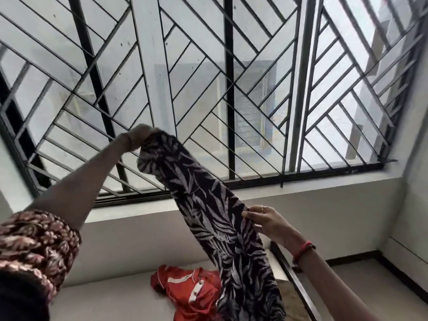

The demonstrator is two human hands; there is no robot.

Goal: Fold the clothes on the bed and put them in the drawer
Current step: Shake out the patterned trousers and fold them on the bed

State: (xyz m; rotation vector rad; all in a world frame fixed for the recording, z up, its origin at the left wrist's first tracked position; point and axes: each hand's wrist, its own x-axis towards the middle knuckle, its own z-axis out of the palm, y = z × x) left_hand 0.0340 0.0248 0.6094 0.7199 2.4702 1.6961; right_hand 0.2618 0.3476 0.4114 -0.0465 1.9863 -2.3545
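A long dark garment with a pale leaf print hangs stretched in the air above the bed. My left hand is raised high and grips its top end. Lower and to the right, my right hand pinches the garment's edge at mid-length. The cloth's lower part drapes down onto the bed. A crumpled red garment with white trim lies on the bed just left of the hanging cloth. No drawer is in view.
A large window with a black diagonal grille fills the wall behind the bed. A white sill runs below it. The bed's dark frame rail runs at the right, with floor beyond it.
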